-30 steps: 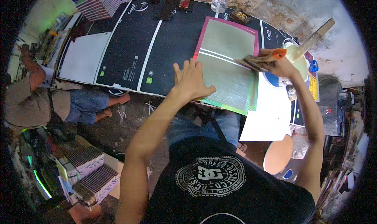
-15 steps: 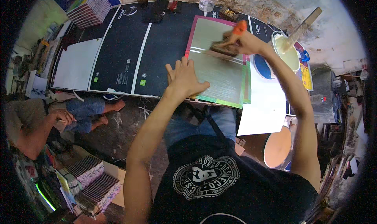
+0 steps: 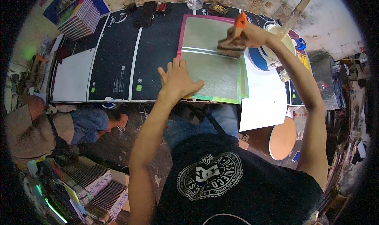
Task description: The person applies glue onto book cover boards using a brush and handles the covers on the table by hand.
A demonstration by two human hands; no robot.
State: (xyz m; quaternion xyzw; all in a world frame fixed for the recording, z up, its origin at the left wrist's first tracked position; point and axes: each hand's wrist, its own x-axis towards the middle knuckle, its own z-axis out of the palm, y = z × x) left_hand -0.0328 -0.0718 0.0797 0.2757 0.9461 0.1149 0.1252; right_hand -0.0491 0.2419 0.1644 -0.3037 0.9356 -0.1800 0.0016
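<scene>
A grey sheet (image 3: 209,73) is laid on the black table (image 3: 158,35), under both hands. It is edged with pink up top and green below, and crossed by two white lines. Its left edge is partly covered at eight o'clock by the left hand (image 3: 175,79), with fingers spread wide. A wide brush (image 3: 231,46) is gripped in the right hand (image 3: 253,36) over the sheet's two o'clock side; whether the blurry hairs touch cannot be told. The bottom edge is set just beside the table's near edge. Room is left toward nine o'clock; toward three, it is cut short by a bucket (image 3: 262,60). White paper (image 3: 262,110) is seen past the table at four.
</scene>
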